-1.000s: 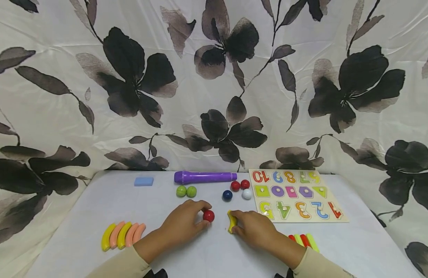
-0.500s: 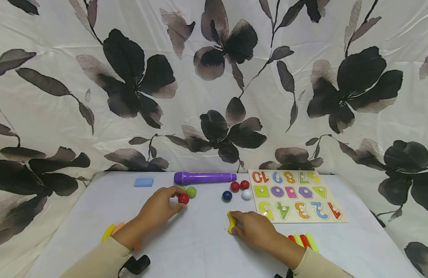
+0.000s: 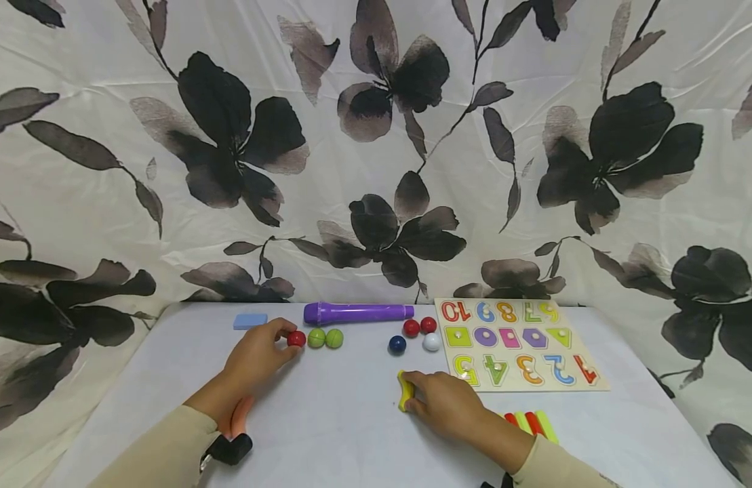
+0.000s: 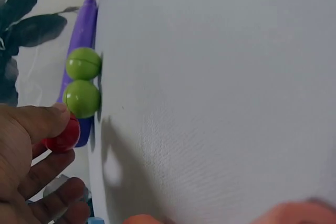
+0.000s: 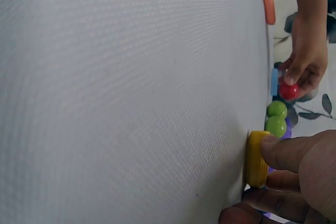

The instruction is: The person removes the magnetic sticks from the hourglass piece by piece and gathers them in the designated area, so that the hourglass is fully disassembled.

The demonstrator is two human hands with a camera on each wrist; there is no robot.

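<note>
My left hand (image 3: pixel 256 356) pinches a small red ball (image 3: pixel 296 338) between thumb and fingers at the back left of the table. Two light green balls (image 3: pixel 325 338) sit side by side just right of it; in the left wrist view the red ball (image 4: pixel 64 135) is right by the nearer green one (image 4: pixel 82 99). Near the middle, my right hand (image 3: pixel 447 404) holds a curved yellow piece (image 3: pixel 405 392) between thumb and fingers. The right wrist view shows this yellow piece (image 5: pixel 256 159) standing at the white cloth, thumb on its side.
A purple toy microphone (image 3: pixel 357 312) and a blue block (image 3: pixel 250 321) lie at the back. Two red balls (image 3: pixel 420 327), a dark blue ball (image 3: pixel 397 345) and a white ball (image 3: pixel 432 341) sit beside a number puzzle board (image 3: pixel 580 346). Red and green sticks (image 3: pixel 531 425) lie front right; an orange-pink curved piece (image 3: pixel 241 415) shows by my left forearm.
My left hand has carried the red ball from the middle leftward and back, past the green balls to their left side. The right hand has stayed in place with the yellow piece.
</note>
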